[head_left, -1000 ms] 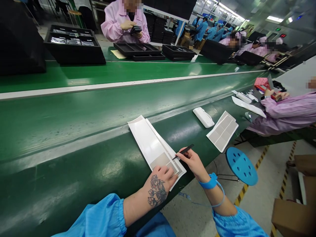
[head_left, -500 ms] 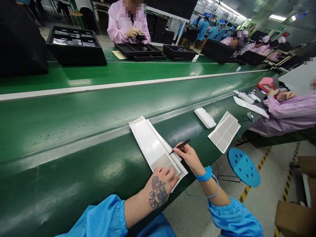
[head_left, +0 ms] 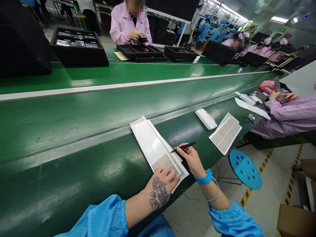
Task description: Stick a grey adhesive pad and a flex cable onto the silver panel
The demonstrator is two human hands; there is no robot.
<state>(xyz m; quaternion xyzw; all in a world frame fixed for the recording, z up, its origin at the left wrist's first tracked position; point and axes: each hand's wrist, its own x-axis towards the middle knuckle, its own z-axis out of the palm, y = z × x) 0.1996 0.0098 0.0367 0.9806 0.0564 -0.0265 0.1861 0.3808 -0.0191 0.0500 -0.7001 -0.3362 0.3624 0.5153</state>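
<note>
A small stack of long white sticker sheets (head_left: 149, 138) with grey cells at the near end lies on the green bench. My left hand (head_left: 163, 184), with a tattoo on its back, rests on that near end. Its fingers are bent over the sheets, holding them at the lower edge; the fingertips are partly hidden. My right hand (head_left: 191, 159) pinches slim black tweezers (head_left: 185, 146), their pointed tip at the right edge of the top sheet, beside the grey cells. Whether the tip touches the sheet I cannot tell.
To the right lie a white case (head_left: 206, 119) and more grey-celled sheets (head_left: 226, 133). A blue stool (head_left: 245, 169) stands beside the bench. Across the green belt, a person in pink works behind black trays (head_left: 142, 52). Another pink sleeve (head_left: 291, 110) shows at right.
My right hand has tilted the tweezers flatter, their back end shifting slightly right. My left hand stays on the sheets. The whole view has shifted a little.
</note>
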